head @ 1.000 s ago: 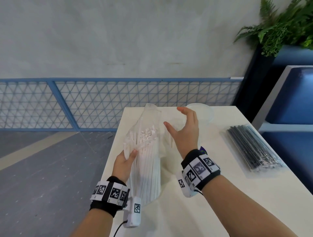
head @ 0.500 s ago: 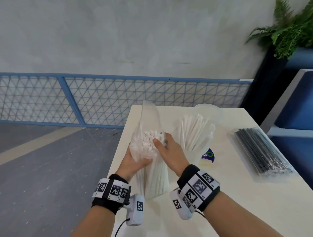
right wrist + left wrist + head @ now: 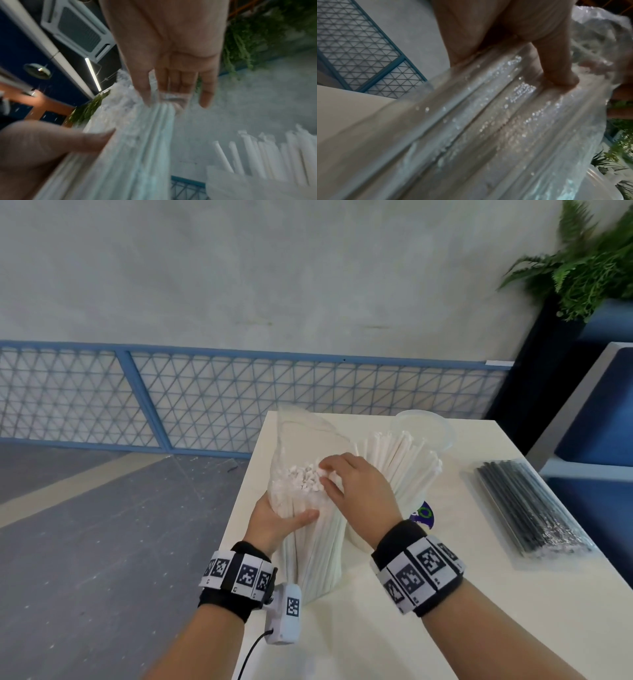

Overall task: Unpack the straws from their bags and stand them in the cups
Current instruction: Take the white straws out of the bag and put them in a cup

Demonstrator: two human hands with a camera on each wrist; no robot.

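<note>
Nearest the camera, both wrists wear black bands [image 3: 416,573] set with square black-and-white coded markers, and a small white device [image 3: 287,614] bearing another such marker hangs, cabled, below the left wrist. On a white desk [image 3: 479,628], the left hand [image 3: 274,520] curls its thumb and fingers round the middle of a clear plastic bag [image 3: 310,546] standing upright and packed with white straws [image 3: 303,477]; the left wrist view shows the thumb pressed into the crinkled film [image 3: 488,121]. The right hand [image 3: 359,491] reaches into the bag's open top, its fingertips [image 3: 147,100] bent onto the straw ends; whether they actually pinch any straws cannot be told through the blur. Just right of the bag, partly behind the right hand, a white cup [image 3: 394,501] already holds a leaning bunch of white straws, with a round blue-and-green logo [image 3: 424,513] on its side whose lettering cannot be read. Beyond it stands a second, translucent cup [image 3: 431,428]. Well apart, toward the desk's right edge, a sealed clear bag of black straws [image 3: 529,508] lies flat. Farther off run a blue lattice railing [image 3: 205,398] and a pale wall, with a green fern [image 3: 589,268] in a dark planter at far right.
</note>
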